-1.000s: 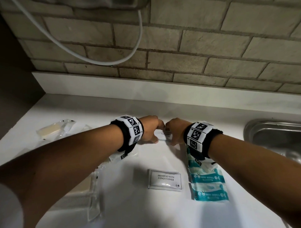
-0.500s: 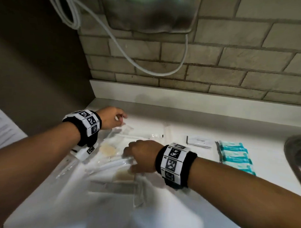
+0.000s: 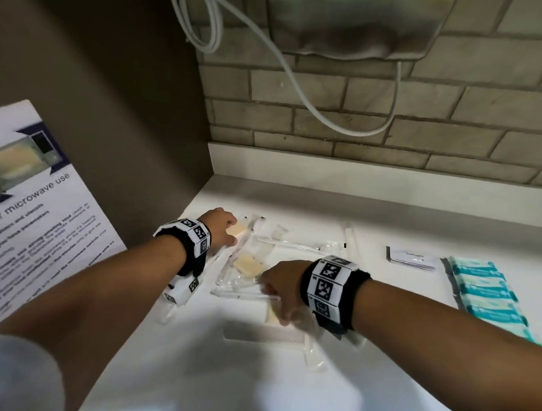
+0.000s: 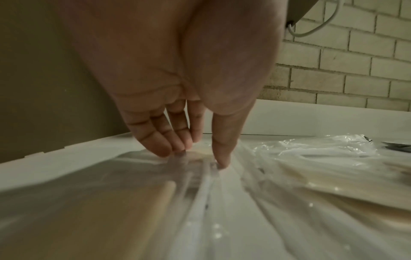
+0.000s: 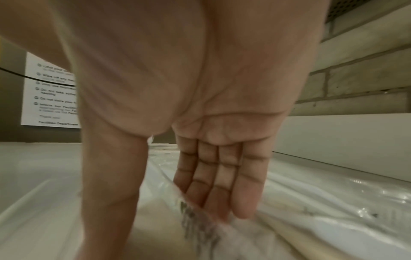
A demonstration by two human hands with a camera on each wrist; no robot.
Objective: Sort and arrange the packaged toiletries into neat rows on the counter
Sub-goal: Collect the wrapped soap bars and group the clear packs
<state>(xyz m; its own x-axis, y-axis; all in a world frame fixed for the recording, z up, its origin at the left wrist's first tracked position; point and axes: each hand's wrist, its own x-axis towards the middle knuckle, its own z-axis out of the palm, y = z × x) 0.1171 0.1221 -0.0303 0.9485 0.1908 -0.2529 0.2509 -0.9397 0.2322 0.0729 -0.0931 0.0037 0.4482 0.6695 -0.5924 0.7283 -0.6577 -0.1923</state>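
Note:
A loose heap of clear plastic packets (image 3: pixel 245 275) lies at the left end of the white counter (image 3: pixel 386 218): soap bars (image 3: pixel 247 265), a toothbrush (image 3: pixel 296 246) and a comb (image 3: pixel 265 332). My left hand (image 3: pixel 233 234) rests with straight fingers on the far soap packet (image 4: pixel 200 154), fingertips and thumb pressing the plastic. My right hand (image 3: pixel 275 297) lies on the near packets (image 5: pixel 289 202), fingers (image 5: pixel 222 193) straight and touching the wrap. To the right, white sachets (image 3: pixel 410 259) sit stacked and teal wipe packets (image 3: pixel 482 289) lie in a row.
A brown side wall (image 3: pixel 113 107) with a printed microwave notice (image 3: pixel 33 212) closes off the left. The brick back wall (image 3: pixel 419 133) carries a hanging appliance (image 3: pixel 356 23) with a white cable (image 3: pixel 298 83). A white upstand (image 3: pixel 357 174) runs along the counter's back.
Both hands left the sachet in the middle and moved left onto the clear packets. My view swung left with them. The right hand has since slid nearer, toward the comb.

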